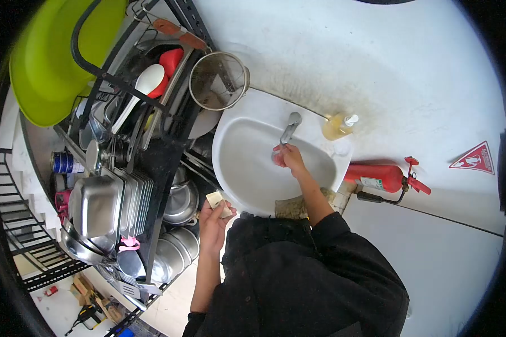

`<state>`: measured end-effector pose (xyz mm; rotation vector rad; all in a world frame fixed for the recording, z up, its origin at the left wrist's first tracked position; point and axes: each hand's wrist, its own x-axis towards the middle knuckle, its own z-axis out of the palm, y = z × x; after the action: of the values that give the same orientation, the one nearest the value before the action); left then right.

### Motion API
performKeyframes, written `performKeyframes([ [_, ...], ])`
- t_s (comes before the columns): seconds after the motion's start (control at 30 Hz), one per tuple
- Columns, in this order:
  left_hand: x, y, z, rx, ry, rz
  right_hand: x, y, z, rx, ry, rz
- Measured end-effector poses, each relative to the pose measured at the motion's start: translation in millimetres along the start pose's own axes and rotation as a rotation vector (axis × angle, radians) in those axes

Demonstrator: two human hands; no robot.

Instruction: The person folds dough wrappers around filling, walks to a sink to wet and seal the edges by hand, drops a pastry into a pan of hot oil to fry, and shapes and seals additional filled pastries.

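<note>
Red triangle sign [477, 160] on the wall [388, 73], words too tiny to read, pale label [371, 183] on the fire extinguisher [392, 178], also too tiny

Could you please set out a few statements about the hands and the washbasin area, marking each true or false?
1. The right hand is over the washbasin, near the faucet. True.
2. The left hand holds a small cream-coloured piece. True.
3. Both hands are over the middle of the washbasin. False: the left hand is outside the bowl, to its left.
4. The soap pump bottle contains yellowish liquid. True.
5. The soap pump bottle is left of the faucet. False: it is to the faucet's right.
6. The washbasin is red. False: it is white.
</note>
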<state>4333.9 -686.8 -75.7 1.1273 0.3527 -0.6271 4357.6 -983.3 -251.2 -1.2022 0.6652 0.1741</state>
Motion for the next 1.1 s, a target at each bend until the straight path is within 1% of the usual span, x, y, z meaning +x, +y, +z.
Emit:
performKeyframes([
  [0.1, 0.7, -0.7, 0.3, 0.004, -0.005, 0.001, 12.1, 15.1, -1.8, -0.063, 0.023, 0.001],
  [0.2, 0.2, -1.5, 0.7, -0.002, -0.004, 0.003, 11.7, 20.4, -3.0, 0.117, 0.003, 0.002],
  [0.3, 0.6, -1.7, -0.4, -0.007, -0.006, 0.007, 8.0, 17.6, -11.9, -0.027, 0.202, -0.048],
  [0.4, 1.6, -1.9, 0.5, -0.002, -0.018, 0.007, 22.8, 24.7, -32.6, -0.343, 0.427, -0.444],
  [0.5, 2.4, 0.2, 4.2, -0.007, -0.025, 0.017, 6.6, -26.7, -23.4, -0.421, 0.605, -0.641],
  [0.6, 6.9, 7.1, 10.5, -0.004, -0.039, -0.005, -10.0, -68.4, -8.0, -0.415, 0.538, -0.701],
  [0.7, 4.6, 21.2, 24.5, -0.018, -0.092, 0.007, -8.3, -71.3, -23.2, -0.362, 0.434, -0.503],
  [0.8, 6.9, 25.5, 27.9, 0.009, -0.16, 0.052, -15.5, -69.8, -16.7, -0.396, 0.365, -0.557],
  [0.93, 19.0, 25.7, 41.5, 0.05, -0.201, 0.016, -14.5, -68.7, -12.6, -0.416, 0.316, -0.531],
  [1.0, 39.8, 14.7, 49.7, 0.029, -0.235, -0.046, -18.7, -72.2, -6.2, -0.429, 0.318, -0.544],
  [1.1, 102.1, -35.9, 50.9, 0.046, -0.248, -0.161, -22.6, -83.6, -8.2, -0.582, 0.305, -0.511],
])
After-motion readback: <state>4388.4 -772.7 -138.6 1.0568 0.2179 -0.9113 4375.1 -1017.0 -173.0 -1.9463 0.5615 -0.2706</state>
